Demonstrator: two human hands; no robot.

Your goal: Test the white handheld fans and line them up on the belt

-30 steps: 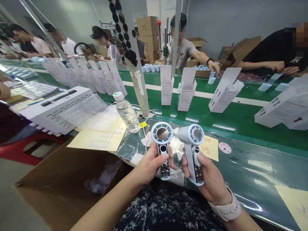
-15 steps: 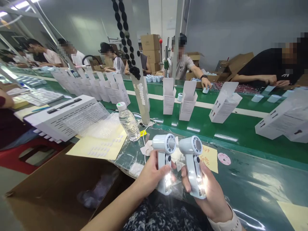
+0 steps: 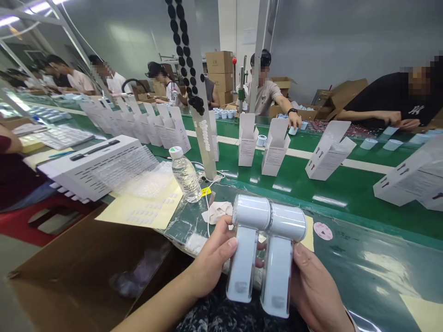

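Note:
Two pale blue handheld fans are held side by side above the bench edge, their heads touching and their smooth sides toward me. My left hand [image 3: 216, 256] is closed round the handle of the left fan [image 3: 243, 263], thumb along its edge. Round the right fan [image 3: 278, 272] my right hand [image 3: 313, 281] is closed, with its fingers mostly hidden behind the handle. Small grey print shows near the bottom of each handle. Behind the fans lie a crumpled white paper [image 3: 219, 213] and a partly covered yellow sheet [image 3: 309, 234].
Open white boxes [image 3: 275, 150] stand along the green conveyor [image 3: 297, 184]. A water bottle [image 3: 186, 175] stands by a metal post [image 3: 204, 143]. At lower left is a cardboard box [image 3: 62, 276]. Co-workers sit across the belt; one person's hand [image 3: 295, 121] reaches onto it.
Both fans have been turned in my hands, from grille and button sides to smooth sides, and their heads have come together. The boxes on the belt have shifted slightly right in view.

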